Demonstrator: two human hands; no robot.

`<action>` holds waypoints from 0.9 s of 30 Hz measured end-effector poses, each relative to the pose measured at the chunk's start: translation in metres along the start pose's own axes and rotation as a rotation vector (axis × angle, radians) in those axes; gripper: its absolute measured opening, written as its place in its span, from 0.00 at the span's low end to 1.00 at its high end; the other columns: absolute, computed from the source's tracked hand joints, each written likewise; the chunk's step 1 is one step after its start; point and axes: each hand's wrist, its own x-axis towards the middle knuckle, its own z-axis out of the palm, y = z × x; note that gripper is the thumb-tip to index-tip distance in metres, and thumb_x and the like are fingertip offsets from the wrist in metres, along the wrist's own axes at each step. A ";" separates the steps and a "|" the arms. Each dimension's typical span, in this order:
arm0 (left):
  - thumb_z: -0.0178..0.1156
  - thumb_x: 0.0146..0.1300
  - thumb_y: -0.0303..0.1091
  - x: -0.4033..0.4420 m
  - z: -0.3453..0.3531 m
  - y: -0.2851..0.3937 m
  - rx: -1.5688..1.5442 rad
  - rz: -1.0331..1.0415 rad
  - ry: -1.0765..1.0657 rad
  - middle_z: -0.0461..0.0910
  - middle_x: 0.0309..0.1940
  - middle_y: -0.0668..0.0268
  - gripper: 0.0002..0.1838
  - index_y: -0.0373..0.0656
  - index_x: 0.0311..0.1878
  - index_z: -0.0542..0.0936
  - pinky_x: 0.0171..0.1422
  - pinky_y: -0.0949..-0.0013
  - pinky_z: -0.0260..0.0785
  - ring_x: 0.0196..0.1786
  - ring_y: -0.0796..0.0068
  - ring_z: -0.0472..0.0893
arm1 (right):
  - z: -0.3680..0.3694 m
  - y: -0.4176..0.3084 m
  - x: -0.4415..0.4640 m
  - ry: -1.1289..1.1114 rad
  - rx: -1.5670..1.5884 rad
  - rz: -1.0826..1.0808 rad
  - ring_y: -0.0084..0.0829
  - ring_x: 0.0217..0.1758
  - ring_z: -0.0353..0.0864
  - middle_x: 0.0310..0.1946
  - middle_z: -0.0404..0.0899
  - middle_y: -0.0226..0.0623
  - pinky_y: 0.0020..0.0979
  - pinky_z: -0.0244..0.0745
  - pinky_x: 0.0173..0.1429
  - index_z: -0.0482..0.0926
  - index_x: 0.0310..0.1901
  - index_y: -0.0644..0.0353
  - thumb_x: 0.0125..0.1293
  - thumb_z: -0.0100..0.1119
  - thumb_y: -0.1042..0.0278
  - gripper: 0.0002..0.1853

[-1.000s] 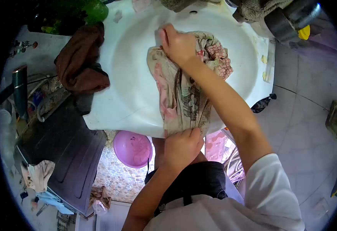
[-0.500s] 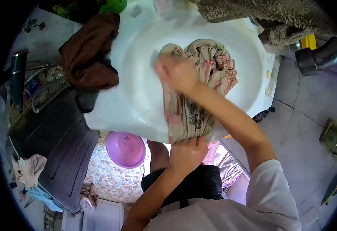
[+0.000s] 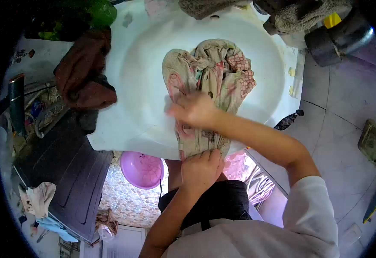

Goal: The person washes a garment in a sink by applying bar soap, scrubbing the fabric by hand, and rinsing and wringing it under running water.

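Around a white sink (image 3: 140, 94), the room was rather crowded at the left, where a dark ridged panel (image 3: 63, 172) stood near and a brown cloth (image 3: 82, 73) lay over the sink's left edge. Below the near rim, a purple basin (image 3: 125, 167) was on the floor.

In the middle, a stained, patterned cloth (image 3: 216, 81) lay lengthwise in the sink, with its far part bunched in the bowl and its near end reaching the near rim. At this rim the left hand (image 3: 202, 170) was holding the near end; its fingers were bent over the cloth and set narrow together. Farther in, the right hand (image 3: 196, 111) was on top of the cloth's middle part, its fingers curled in and blurred at the tips. I could not tell whether they pinched some fabric. Most of the bunched part lay beyond these fingers, on the far side.

Concerning the edges, white bowl surface showed between the cloth and the left wall, and also, as a narrower band, between the cloth and the right wall. The right forearm crossed the sink's near right rim. The left hand had the rim directly beside it. Beyond the right edge, tiled floor (image 3: 342, 142) extended.
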 end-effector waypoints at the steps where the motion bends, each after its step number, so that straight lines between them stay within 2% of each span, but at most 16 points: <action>1: 0.57 0.50 0.35 -0.002 0.002 0.001 0.002 -0.003 -0.003 0.72 0.18 0.66 0.08 0.46 0.23 0.70 0.22 0.64 0.66 0.19 0.65 0.75 | 0.018 0.030 -0.002 -0.019 -0.141 0.046 0.29 0.17 0.75 0.11 0.70 0.28 0.34 0.71 0.21 0.73 0.25 0.50 0.51 0.55 0.63 0.04; 2: 0.58 0.50 0.35 -0.003 0.004 0.002 0.032 0.001 0.016 0.72 0.18 0.66 0.08 0.46 0.23 0.70 0.22 0.64 0.66 0.19 0.65 0.75 | 0.020 0.055 -0.002 -0.235 -0.309 0.205 0.30 0.19 0.76 0.13 0.72 0.30 0.34 0.71 0.21 0.73 0.28 0.54 0.52 0.55 0.64 0.05; 6: 0.57 0.50 0.36 -0.003 0.005 0.001 0.066 0.003 0.046 0.72 0.18 0.66 0.08 0.46 0.23 0.70 0.22 0.64 0.66 0.19 0.64 0.74 | 0.015 0.069 0.016 -0.087 -0.330 0.259 0.33 0.20 0.77 0.15 0.73 0.34 0.32 0.70 0.22 0.74 0.27 0.55 0.57 0.53 0.62 0.08; 8: 0.57 0.50 0.36 -0.002 0.005 0.000 0.062 0.005 0.053 0.72 0.18 0.66 0.08 0.46 0.23 0.70 0.22 0.64 0.66 0.19 0.64 0.74 | -0.001 0.043 0.021 -0.007 0.133 0.785 0.32 0.21 0.77 0.18 0.76 0.35 0.30 0.70 0.25 0.74 0.26 0.57 0.64 0.49 0.55 0.16; 9: 0.57 0.50 0.36 -0.002 0.006 0.000 0.053 0.006 0.061 0.72 0.18 0.66 0.08 0.46 0.24 0.70 0.22 0.64 0.66 0.20 0.64 0.74 | -0.007 0.032 0.018 -0.010 0.132 0.785 0.32 0.21 0.77 0.18 0.76 0.35 0.30 0.70 0.25 0.74 0.26 0.57 0.64 0.49 0.55 0.16; 11: 0.57 0.50 0.36 -0.003 0.007 -0.001 0.042 0.009 0.051 0.72 0.18 0.66 0.08 0.46 0.24 0.70 0.22 0.63 0.66 0.20 0.64 0.74 | -0.022 0.015 0.010 0.009 1.257 1.282 0.28 0.22 0.76 0.20 0.76 0.34 0.28 0.69 0.26 0.74 0.24 0.57 0.67 0.45 0.49 0.22; 15: 0.58 0.50 0.35 -0.004 0.005 -0.001 0.040 0.018 0.038 0.72 0.19 0.65 0.07 0.45 0.25 0.70 0.22 0.63 0.66 0.20 0.63 0.74 | -0.045 0.001 0.007 0.035 1.569 1.689 0.23 0.26 0.77 0.28 0.76 0.32 0.23 0.73 0.29 0.73 0.39 0.56 0.68 0.45 0.51 0.16; 16: 0.58 0.50 0.35 -0.004 0.005 -0.002 0.043 0.016 0.040 0.72 0.19 0.65 0.07 0.45 0.25 0.70 0.22 0.63 0.66 0.20 0.63 0.74 | -0.049 0.004 0.005 -0.026 1.637 1.648 0.22 0.28 0.78 0.33 0.76 0.31 0.20 0.74 0.30 0.70 0.47 0.56 0.66 0.50 0.56 0.14; 17: 0.58 0.50 0.35 -0.005 0.007 -0.003 0.021 0.014 0.036 0.72 0.19 0.65 0.07 0.45 0.25 0.70 0.22 0.62 0.66 0.20 0.63 0.74 | -0.050 0.003 0.004 -0.029 1.638 1.645 0.22 0.28 0.78 0.33 0.76 0.31 0.20 0.74 0.30 0.70 0.47 0.56 0.66 0.50 0.56 0.14; 19: 0.58 0.50 0.35 -0.005 0.008 -0.003 -0.002 0.011 0.033 0.72 0.19 0.64 0.07 0.45 0.26 0.70 0.23 0.62 0.66 0.20 0.63 0.75 | -0.052 0.003 0.000 -0.010 1.570 1.533 0.21 0.29 0.77 0.35 0.76 0.31 0.19 0.74 0.29 0.69 0.47 0.57 0.63 0.55 0.64 0.13; 20: 0.58 0.50 0.35 -0.005 0.007 -0.002 0.002 0.009 0.037 0.72 0.20 0.64 0.07 0.45 0.26 0.70 0.23 0.62 0.66 0.21 0.63 0.75 | -0.053 0.004 -0.001 0.061 1.565 1.515 0.21 0.31 0.78 0.35 0.76 0.30 0.19 0.73 0.31 0.69 0.46 0.58 0.59 0.58 0.73 0.13; 21: 0.58 0.50 0.35 -0.005 0.007 -0.002 0.006 0.008 0.040 0.72 0.20 0.64 0.07 0.45 0.26 0.70 0.23 0.62 0.66 0.21 0.63 0.75 | -0.048 0.008 -0.006 0.058 1.565 1.515 0.21 0.31 0.78 0.35 0.76 0.30 0.19 0.73 0.31 0.69 0.46 0.58 0.59 0.58 0.73 0.13; 23: 0.58 0.50 0.35 -0.006 0.006 -0.002 0.014 0.010 0.033 0.72 0.20 0.65 0.07 0.45 0.26 0.70 0.23 0.62 0.66 0.21 0.63 0.75 | -0.032 0.018 -0.020 0.124 1.177 1.133 0.20 0.34 0.79 0.36 0.76 0.30 0.21 0.74 0.34 0.71 0.44 0.59 0.59 0.57 0.76 0.12; 24: 0.58 0.51 0.35 -0.005 0.006 -0.002 0.023 0.015 0.024 0.72 0.20 0.65 0.08 0.45 0.25 0.70 0.23 0.63 0.66 0.21 0.63 0.75 | -0.035 0.019 -0.020 0.070 0.662 0.949 0.30 0.35 0.80 0.37 0.78 0.33 0.28 0.75 0.37 0.72 0.41 0.61 0.55 0.53 0.82 0.12; 25: 0.58 0.51 0.35 -0.006 0.006 -0.002 0.020 0.014 0.024 0.72 0.20 0.65 0.08 0.45 0.25 0.70 0.23 0.63 0.66 0.21 0.63 0.75 | -0.038 0.019 -0.020 0.067 0.661 0.950 0.30 0.35 0.80 0.37 0.78 0.33 0.28 0.75 0.37 0.72 0.41 0.61 0.55 0.53 0.82 0.12; 27: 0.57 0.51 0.35 -0.005 0.006 -0.002 0.004 0.018 0.030 0.72 0.20 0.64 0.08 0.45 0.25 0.70 0.23 0.62 0.66 0.22 0.63 0.75 | -0.044 0.018 -0.018 -0.168 0.385 0.561 0.44 0.41 0.78 0.44 0.77 0.40 0.38 0.74 0.45 0.72 0.43 0.62 0.49 0.49 0.86 0.17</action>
